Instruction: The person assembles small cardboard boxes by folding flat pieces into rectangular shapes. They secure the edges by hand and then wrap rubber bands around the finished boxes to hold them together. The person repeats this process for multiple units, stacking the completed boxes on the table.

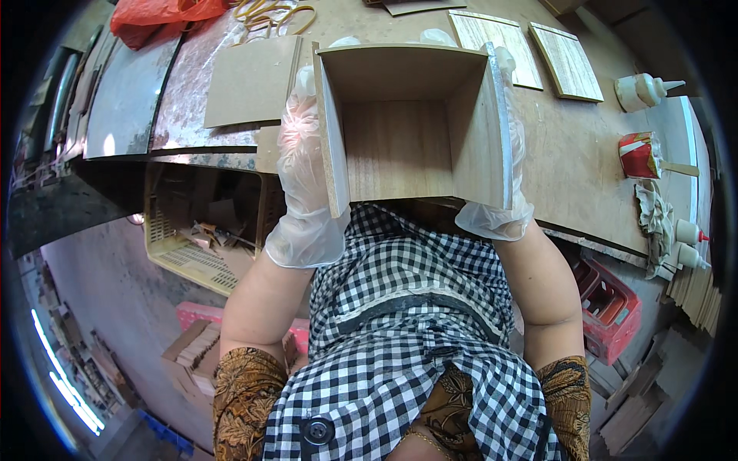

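A wooden box (396,146) with one side open toward me is held up at the table's near edge. My left hand (300,146), in a clear plastic glove, grips its left wall, with fingertips showing over the far edge. On the right wall, my right hand (516,146), gloved the same way, is closed around the other side. Most fingers are hidden behind the box. Beside my left hand lies a flat grey-brown board (250,83). Past the box's far right corner are two light wood-grain panels, one nearer (500,42) and one farther right (565,63).
Glue bottles (639,92), a red tin (639,156) with a stick and a rag (653,223) line the table's right side. At the far left are a red plastic bag (157,21) and yellow bands (269,15). A yellow crate (188,261) stands below the table.
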{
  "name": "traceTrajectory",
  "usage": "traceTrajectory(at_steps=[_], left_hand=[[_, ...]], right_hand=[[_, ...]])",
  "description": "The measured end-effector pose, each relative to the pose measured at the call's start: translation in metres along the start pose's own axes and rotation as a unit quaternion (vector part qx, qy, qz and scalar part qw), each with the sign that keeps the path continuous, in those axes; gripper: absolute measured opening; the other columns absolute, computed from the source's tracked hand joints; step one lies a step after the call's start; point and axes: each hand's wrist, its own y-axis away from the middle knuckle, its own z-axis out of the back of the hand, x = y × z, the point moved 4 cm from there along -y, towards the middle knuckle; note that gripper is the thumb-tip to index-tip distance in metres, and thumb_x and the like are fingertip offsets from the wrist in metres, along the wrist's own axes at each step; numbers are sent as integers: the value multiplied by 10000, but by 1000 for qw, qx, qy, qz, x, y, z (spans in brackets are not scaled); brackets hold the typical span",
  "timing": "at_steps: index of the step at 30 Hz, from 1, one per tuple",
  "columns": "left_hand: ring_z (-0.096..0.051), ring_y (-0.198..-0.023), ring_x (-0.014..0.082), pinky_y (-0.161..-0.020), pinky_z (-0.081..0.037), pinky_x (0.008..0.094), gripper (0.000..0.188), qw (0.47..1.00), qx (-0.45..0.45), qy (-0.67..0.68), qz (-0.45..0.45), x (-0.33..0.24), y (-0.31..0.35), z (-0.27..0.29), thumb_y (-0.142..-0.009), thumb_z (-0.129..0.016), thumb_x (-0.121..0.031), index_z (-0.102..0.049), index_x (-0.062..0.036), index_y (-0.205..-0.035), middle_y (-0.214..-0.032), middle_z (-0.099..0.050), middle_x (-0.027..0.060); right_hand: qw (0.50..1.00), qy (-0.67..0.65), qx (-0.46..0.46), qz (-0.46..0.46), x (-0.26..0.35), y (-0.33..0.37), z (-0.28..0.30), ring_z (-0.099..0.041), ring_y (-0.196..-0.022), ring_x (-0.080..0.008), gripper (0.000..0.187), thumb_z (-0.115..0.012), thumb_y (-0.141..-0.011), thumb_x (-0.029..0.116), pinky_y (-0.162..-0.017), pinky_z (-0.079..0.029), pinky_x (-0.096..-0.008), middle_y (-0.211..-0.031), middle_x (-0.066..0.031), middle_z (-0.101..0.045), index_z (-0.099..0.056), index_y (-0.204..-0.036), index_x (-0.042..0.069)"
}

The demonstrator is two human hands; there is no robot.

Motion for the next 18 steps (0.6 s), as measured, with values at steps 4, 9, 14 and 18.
traceTrajectory(at_steps=[4,9,14,18], left_hand=[[-574,-1239,242,-1054,-484,369,498,997,60,52,-9,-10,-1,-11,-1018,-531,-226,-423,24,-1435,-1366,-555,153],[-564,-1255,218,-1047,-476,323,436,1000,-21,11,15,-30,1,-27,-1043,-490,-203,-457,14,-1420,-1353,-576,131],[-540,-1271,226,-1067,-440,341,451,980,-181,-80,36,-45,7,-11,-1067,-443,-260,-456,11,-1426,-1368,-561,132],[-490,-1321,237,-1144,-345,373,493,984,-113,-125,-51,-62,21,-15,-1080,-407,-316,-452,35,-1423,-1408,-527,153]], right_hand=[[999,47,10,24,5,-1,7,-506,-1325,-258,580,-385,-1058,378,-1109,-455,-402,-1509,-156,-418,-299,-1533,55],[988,-115,-104,22,30,4,5,-473,-1355,-233,552,-440,-1052,288,-1139,-401,-410,-1512,-131,-435,-328,-1521,20],[983,-92,-92,130,50,38,30,-427,-1395,-316,500,-452,-1046,202,-1205,-261,-421,-1475,-206,-465,-397,-1464,-67],[982,1,-111,151,52,76,24,-427,-1396,-316,470,-487,-1038,146,-1199,-277,-417,-1489,-195,-454,-415,-1457,-54]])
